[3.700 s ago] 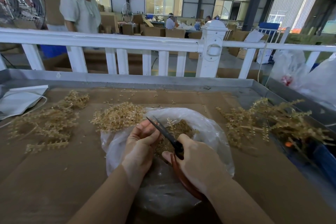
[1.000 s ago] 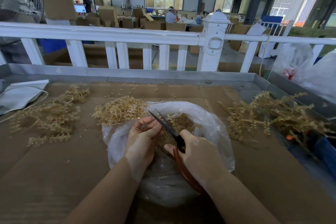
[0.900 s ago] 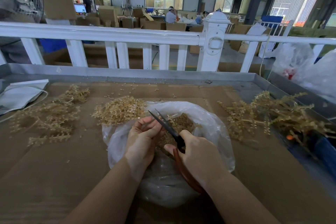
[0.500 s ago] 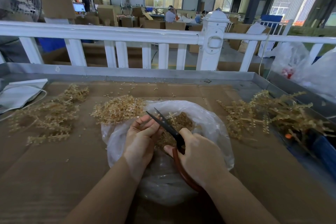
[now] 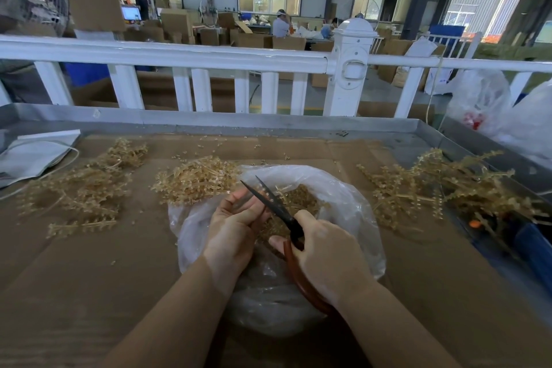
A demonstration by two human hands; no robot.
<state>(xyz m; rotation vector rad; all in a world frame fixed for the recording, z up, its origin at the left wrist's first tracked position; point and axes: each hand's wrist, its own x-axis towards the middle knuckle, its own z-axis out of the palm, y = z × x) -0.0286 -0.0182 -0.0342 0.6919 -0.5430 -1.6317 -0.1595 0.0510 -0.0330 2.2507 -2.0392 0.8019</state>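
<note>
1. The left hand (image 5: 236, 227) is over the middle of the worktop (image 5: 89, 278), near its front edge. Its fingers curl round a thin stem (image 5: 242, 203), which is too small to see well
2. The right hand (image 5: 325, 257) is just beside it and holds the brown handles of the scissors (image 5: 276, 207) tight
3. The blades are a little bit open and point up toward the far edge. They meet the left fingers where the stem is
4. Both hands are over a clear bag (image 5: 343, 203) that lies open on the worktop. Small yellow bits (image 5: 301, 197) sit inside it
5. A middle pile (image 5: 194, 182) of yellow twigs touches the bag's far left side. A left pile (image 5: 80, 191) lies near the left edge, and a big right pile (image 5: 448, 188) lies near the right edge
6. A white fence (image 5: 179, 54) stands behind the far edge
</note>
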